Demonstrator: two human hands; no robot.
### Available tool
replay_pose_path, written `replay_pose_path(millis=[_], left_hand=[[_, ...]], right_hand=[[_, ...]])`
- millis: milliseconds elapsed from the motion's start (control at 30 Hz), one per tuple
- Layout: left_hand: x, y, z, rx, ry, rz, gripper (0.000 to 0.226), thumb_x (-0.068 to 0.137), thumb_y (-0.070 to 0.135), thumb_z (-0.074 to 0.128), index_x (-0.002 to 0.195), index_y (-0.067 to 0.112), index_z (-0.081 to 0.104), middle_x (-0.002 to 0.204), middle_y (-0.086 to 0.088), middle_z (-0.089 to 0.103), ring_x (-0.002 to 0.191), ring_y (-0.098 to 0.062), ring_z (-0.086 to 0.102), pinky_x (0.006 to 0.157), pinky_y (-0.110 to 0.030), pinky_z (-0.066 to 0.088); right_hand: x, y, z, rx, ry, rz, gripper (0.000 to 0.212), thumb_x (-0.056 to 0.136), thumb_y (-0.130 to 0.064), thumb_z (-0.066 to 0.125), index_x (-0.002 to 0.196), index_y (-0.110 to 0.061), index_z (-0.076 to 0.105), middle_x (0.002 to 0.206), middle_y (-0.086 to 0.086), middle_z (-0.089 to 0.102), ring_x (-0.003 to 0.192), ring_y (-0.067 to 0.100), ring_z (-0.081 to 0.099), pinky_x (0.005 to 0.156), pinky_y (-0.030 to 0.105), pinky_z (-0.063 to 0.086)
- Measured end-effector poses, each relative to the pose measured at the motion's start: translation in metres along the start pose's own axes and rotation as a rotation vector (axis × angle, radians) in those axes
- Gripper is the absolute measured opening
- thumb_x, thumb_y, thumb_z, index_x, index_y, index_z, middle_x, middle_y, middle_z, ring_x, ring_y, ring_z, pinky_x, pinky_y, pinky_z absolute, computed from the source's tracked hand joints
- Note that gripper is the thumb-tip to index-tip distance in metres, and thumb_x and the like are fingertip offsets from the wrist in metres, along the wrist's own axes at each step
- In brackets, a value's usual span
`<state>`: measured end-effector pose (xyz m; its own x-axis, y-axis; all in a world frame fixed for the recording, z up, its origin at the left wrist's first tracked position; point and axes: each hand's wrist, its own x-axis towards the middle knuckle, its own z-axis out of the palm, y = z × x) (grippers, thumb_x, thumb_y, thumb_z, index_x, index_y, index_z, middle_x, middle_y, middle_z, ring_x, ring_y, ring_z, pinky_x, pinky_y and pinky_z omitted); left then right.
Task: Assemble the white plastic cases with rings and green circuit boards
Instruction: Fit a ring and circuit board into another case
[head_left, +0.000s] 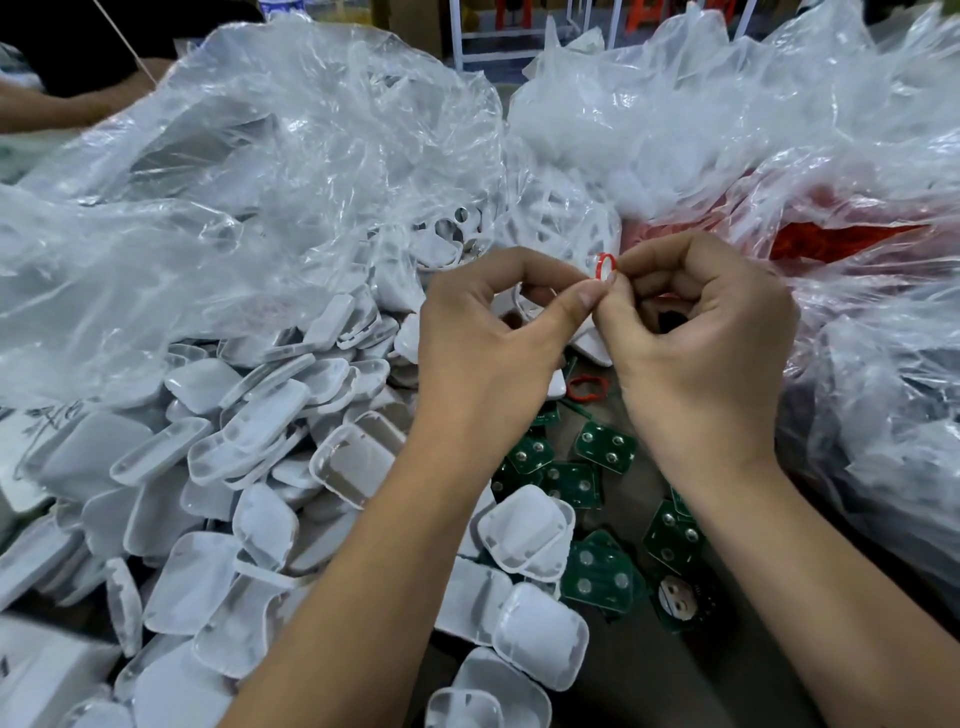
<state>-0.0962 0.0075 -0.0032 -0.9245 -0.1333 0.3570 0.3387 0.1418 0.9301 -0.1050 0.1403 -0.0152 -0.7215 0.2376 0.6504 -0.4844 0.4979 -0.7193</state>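
both hands (602, 291) on red ring (605, 259); clear bag (831, 208) of seemingly red rings

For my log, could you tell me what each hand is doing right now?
Left hand: pinching the red ring and holding a white case.
Right hand: pinching the same ring.

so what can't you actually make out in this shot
- Head view: how the red ring sits on the white case; the fingertips of the left hand and right hand cover the joint.
- Head view: the contents of the red-tinted bag; creased plastic blurs them.
- Head view: the print on the green circuit boards; too small.
- Head view: the box at bottom left; cut off by the edge.
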Motion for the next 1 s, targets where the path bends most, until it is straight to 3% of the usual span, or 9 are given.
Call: replay_pose_path(millis=[133, 200, 300, 400, 467, 567, 633, 767, 1000], left_hand=[[0.001, 0.001, 0.001, 0.034, -0.001, -0.001, 0.009, 0.092, 0.015, 0.076, 0.083, 0.016, 0.074, 0.068, 0.007, 0.062, 0.059, -0.032, 0.057, 0.054, -0.036, 0.049], [0.001, 0.000, 0.002, 0.027, 0.001, -0.023, 0.012, 0.095, 0.016, 0.073, 0.083, 0.017, 0.072, 0.063, 0.011, 0.059, 0.055, -0.028, 0.053, 0.051, -0.029, 0.043], [0.001, -0.002, 0.003, 0.001, 0.001, -0.053, 0.014, 0.098, 0.015, 0.069, 0.085, 0.018, 0.071, 0.064, 0.008, 0.060, 0.059, -0.019, 0.053, 0.054, -0.030, 0.043], [0.000, -0.002, 0.004, 0.041, -0.012, -0.035, 0.011, 0.100, 0.019, 0.067, 0.090, 0.016, 0.070, 0.075, 0.002, 0.065, 0.065, -0.020, 0.056, 0.060, -0.033, 0.044], [0.000, -0.002, 0.005, 0.067, -0.010, -0.030, 0.011, 0.102, 0.021, 0.065, 0.092, 0.017, 0.069, 0.081, 0.002, 0.067, 0.068, -0.019, 0.058, 0.063, -0.036, 0.047], [-0.001, -0.002, 0.006, 0.081, 0.024, -0.036, 0.013, 0.103, 0.021, 0.063, 0.091, 0.017, 0.067, 0.082, 0.003, 0.065, 0.071, -0.018, 0.059, 0.070, -0.047, 0.055], [0.000, -0.002, 0.006, 0.062, 0.042, -0.038, 0.013, 0.103, 0.019, 0.062, 0.091, 0.016, 0.066, 0.080, 0.002, 0.063, 0.071, -0.019, 0.059, 0.071, -0.050, 0.054], [-0.001, -0.001, 0.006, 0.101, 0.039, -0.005, 0.013, 0.104, 0.020, 0.060, 0.093, 0.017, 0.063, 0.087, -0.002, 0.065, 0.078, -0.023, 0.061, 0.074, -0.050, 0.055], [-0.001, 0.000, 0.007, 0.100, 0.016, 0.002, 0.012, 0.103, 0.020, 0.061, 0.092, 0.015, 0.063, 0.082, 0.001, 0.062, 0.071, -0.016, 0.054, 0.066, -0.034, 0.044]], right_hand=[[-0.001, 0.002, 0.002, 0.057, 0.031, 0.013, 0.006, 0.091, -0.019, 0.074, 0.087, -0.016, 0.073, 0.074, -0.011, 0.071, 0.068, 0.010, 0.070, 0.062, 0.024, 0.054], [0.000, 0.004, 0.004, 0.187, 0.004, 0.106, 0.005, 0.091, -0.019, 0.076, 0.087, -0.018, 0.073, 0.073, -0.006, 0.073, 0.067, 0.012, 0.071, 0.061, 0.025, 0.055], [-0.001, 0.002, 0.009, 0.398, -0.054, 0.298, 0.007, 0.089, -0.015, 0.079, 0.087, -0.021, 0.076, 0.067, -0.008, 0.072, 0.055, 0.003, 0.064, 0.053, 0.018, 0.049], [-0.003, 0.001, 0.009, 0.603, -0.117, 0.463, 0.008, 0.093, -0.013, 0.076, 0.086, -0.017, 0.077, 0.054, -0.014, 0.061, 0.037, -0.001, 0.045, 0.043, 0.016, 0.038], [-0.002, 0.002, 0.008, 0.632, -0.126, 0.502, 0.013, 0.097, -0.016, 0.073, 0.084, -0.017, 0.075, 0.049, -0.016, 0.057, 0.032, 0.001, 0.035, 0.047, 0.022, 0.039], [-0.001, 0.000, 0.008, 0.665, -0.123, 0.535, 0.011, 0.097, -0.015, 0.073, 0.087, -0.012, 0.074, 0.050, -0.014, 0.058, 0.032, 0.003, 0.029, 0.063, 0.046, 0.042], [-0.002, -0.001, 0.009, 0.691, -0.116, 0.550, 0.010, 0.097, -0.014, 0.073, 0.087, -0.010, 0.074, 0.051, -0.013, 0.059, 0.034, 0.004, 0.029, 0.062, 0.042, 0.041], [-0.003, -0.002, 0.009, 0.765, -0.146, 0.594, 0.009, 0.096, -0.013, 0.073, 0.087, -0.011, 0.074, 0.053, -0.007, 0.054, 0.037, 0.005, 0.028, 0.041, 0.018, 0.028], [-0.003, -0.002, 0.011, 0.855, -0.136, 0.692, 0.008, 0.096, -0.005, 0.070, 0.090, -0.011, 0.072, 0.049, -0.006, 0.041, 0.036, 0.005, 0.028, 0.040, 0.016, 0.028]])
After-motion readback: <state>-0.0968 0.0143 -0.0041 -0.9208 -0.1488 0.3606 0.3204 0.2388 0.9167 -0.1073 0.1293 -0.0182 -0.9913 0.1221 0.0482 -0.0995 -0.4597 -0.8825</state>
